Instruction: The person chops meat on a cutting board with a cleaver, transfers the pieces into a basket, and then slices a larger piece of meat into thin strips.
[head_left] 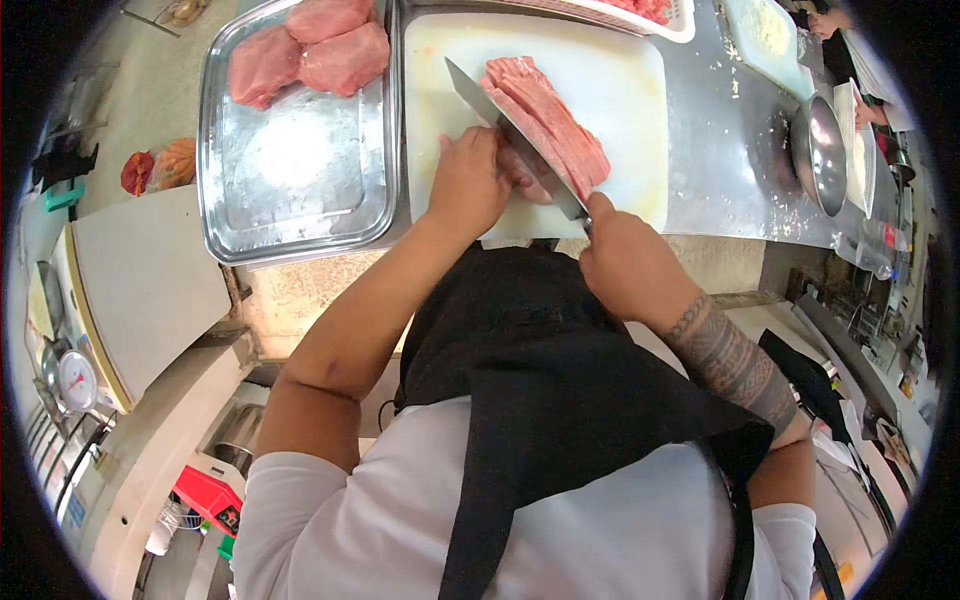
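Observation:
My right hand (628,258) is wrapped round the handle of a kitchen knife (522,143), its long blade slanting across the white cutting board (632,85). Strips of sliced raw meat (548,122) lie side by side along the far side of the blade. On the near side, my left hand (470,180) presses a remaining piece of raw meat (528,182) to the board, fingers bent close to the blade. The fingertips are partly hidden by the knife.
Left of the board stands a metal tray (222,165) with 3 lumps of raw meat (345,62). A white basket (682,22) of cut meat is at the back. To the right are a metal bowl (820,155), another board (745,60) with chopped bits, and another person's hand (872,112).

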